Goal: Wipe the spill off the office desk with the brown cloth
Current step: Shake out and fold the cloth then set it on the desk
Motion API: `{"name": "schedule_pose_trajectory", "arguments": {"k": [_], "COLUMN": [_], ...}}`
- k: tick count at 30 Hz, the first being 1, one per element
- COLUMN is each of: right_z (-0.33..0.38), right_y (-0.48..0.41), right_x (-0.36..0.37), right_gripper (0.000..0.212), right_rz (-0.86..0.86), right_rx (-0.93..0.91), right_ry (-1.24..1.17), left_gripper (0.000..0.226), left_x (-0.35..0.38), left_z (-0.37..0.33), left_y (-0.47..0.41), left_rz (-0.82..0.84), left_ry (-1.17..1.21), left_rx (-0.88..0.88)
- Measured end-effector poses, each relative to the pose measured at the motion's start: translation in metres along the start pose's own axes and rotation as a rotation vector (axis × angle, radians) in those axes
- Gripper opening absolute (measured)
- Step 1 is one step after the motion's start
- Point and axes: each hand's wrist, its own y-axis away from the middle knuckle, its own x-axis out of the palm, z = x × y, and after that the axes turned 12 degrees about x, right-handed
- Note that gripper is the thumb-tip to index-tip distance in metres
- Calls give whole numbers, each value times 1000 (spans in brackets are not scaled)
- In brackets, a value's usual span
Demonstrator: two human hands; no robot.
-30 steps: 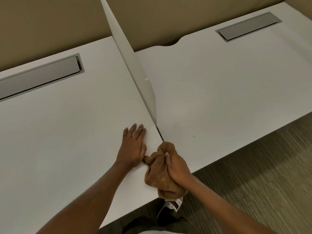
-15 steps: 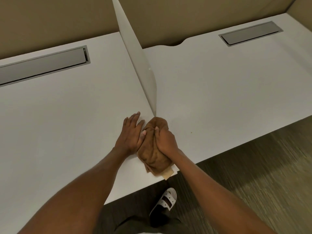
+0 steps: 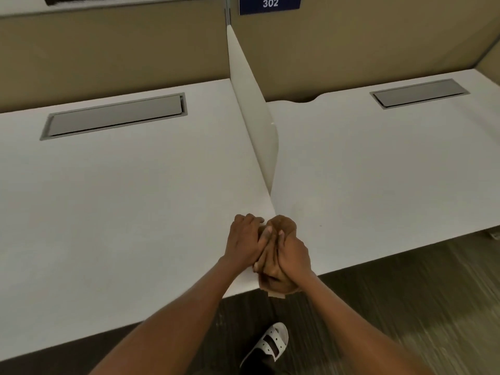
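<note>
two hands [image 3: 244, 240], one cloth [image 3: 282, 226], two desks [image 3: 121, 198]

Left hand [image 3: 244, 240] flat, fingers curled, right hand [image 3: 293, 254] fisted, touching

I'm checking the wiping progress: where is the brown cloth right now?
In the head view, the brown cloth is bunched between the left hand and right hand, at the desk's front edge just below the divider panel.

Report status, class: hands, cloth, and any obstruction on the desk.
Right hand closed on brown cloth, at the seam by the desk front edge. Left hand alongside, touching the cloth. White divider just beyond. No spill visible.
</note>
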Motion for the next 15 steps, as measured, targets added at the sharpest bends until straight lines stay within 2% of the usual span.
{"name": "schedule_pose_trajectory", "arguments": {"k": [2, 4, 8, 11, 15], "right_z": [-7, -11, -7, -5, -1], "right_y": [10, 23, 46, 61, 87], "right_x": [0, -2, -8, -10, -12], "right_gripper": [39, 35, 29, 26, 24], "right_rz": [-53, -102, -147, -168, -197], "right_rx": [13, -11, -28, -47, -103], "right_ry": [-65, -130, -309, -406, -422], "left_gripper": [69, 70, 44, 34, 40], "left_x": [-2, -5, -24, -42, -69], "left_z": [-13, -20, -31, -35, -37], "left_y": [-3, -8, -11, 1, 23], "left_rz": [84, 226, 530, 566, 489], "left_ry": [64, 157, 413, 473, 502], "left_rx": [-32, -80, -138, -85, -44]}}
